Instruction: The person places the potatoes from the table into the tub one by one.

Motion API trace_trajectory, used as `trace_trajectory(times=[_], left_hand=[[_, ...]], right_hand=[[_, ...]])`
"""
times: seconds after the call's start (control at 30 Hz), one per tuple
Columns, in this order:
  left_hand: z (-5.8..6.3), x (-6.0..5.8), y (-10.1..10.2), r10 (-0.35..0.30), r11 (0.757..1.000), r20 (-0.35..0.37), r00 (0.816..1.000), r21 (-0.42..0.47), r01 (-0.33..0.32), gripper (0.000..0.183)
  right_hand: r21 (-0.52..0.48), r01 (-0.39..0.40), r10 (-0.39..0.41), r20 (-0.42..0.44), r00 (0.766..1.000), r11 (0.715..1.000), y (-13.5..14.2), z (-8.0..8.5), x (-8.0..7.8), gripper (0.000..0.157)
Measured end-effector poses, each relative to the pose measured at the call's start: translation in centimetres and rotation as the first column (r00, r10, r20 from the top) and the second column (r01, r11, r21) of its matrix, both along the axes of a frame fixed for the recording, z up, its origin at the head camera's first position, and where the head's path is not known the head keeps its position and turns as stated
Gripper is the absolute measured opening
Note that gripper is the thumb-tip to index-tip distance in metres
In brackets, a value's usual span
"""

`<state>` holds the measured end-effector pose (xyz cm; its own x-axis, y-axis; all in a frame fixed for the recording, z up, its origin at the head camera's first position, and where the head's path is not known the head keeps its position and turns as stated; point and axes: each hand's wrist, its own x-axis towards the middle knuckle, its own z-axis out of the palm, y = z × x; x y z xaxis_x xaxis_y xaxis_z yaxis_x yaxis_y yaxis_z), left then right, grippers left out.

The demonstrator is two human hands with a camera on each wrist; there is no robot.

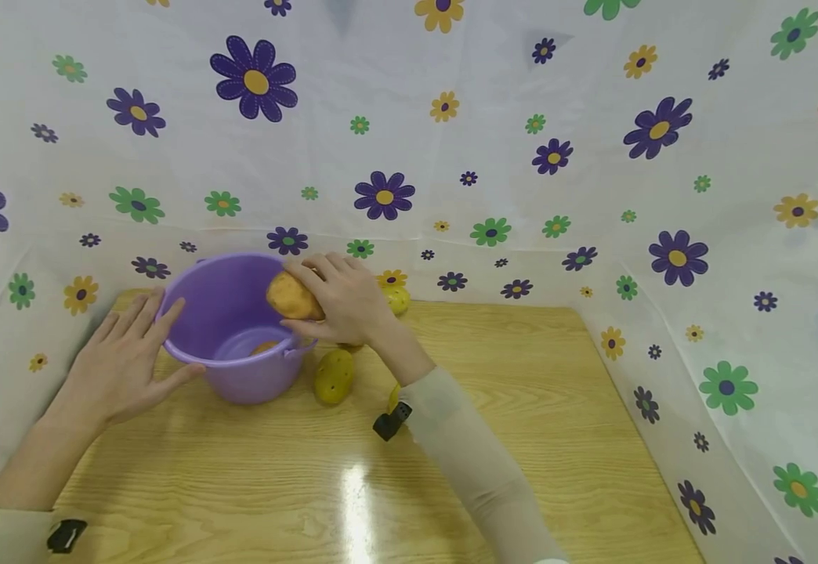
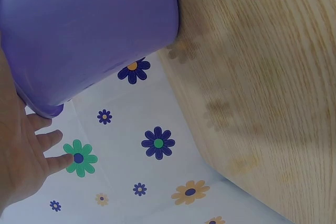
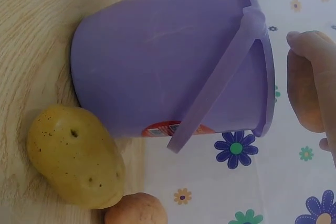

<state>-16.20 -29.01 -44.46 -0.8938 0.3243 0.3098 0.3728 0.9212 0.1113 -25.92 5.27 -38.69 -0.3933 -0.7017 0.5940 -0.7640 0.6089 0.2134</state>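
A purple bucket [image 1: 250,384] stands on the table at the left in the head view. My right hand [image 1: 345,301] grips a brownish potato [image 1: 291,298] over the bucket's right rim; the right wrist view shows this potato [image 3: 303,93] above the rim too. My left hand [image 1: 116,364] rests at the left rim with its fingers straight and spread. Inside the bucket, part of an orange-brown potato [image 1: 265,347] shows at the bottom. A yellow speckled potato [image 1: 334,377] lies on the table beside the bucket.
Behind my right hand lies another yellow potato [image 1: 396,298], partly hidden. A brownish potato [image 3: 137,211] sits near the yellow one in the right wrist view. The bucket's handle [image 3: 215,85] hangs down its side. Flower-patterned cloth [image 1: 479,141] walls the wooden table [image 1: 522,376].
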Motion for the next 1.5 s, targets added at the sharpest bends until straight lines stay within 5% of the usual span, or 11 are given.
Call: trace_trajectory(times=[0.57,1.5], left_hand=[[0.0,0.0,-0.1,0.003,1.000,0.006,1.000,0.008,-0.003,0.103],[0.0,-0.1,0.0,-0.001,1.000,-0.003,1.000,0.003,0.001,0.103]], right_hand=[[0.259,0.014,-0.043,0.105,0.994,0.966,-2.9,1.5,0.7,0.085],[0.437,-0.014,-0.047,0.129,0.990,0.900,-5.6,1.8,-0.1,0.089]])
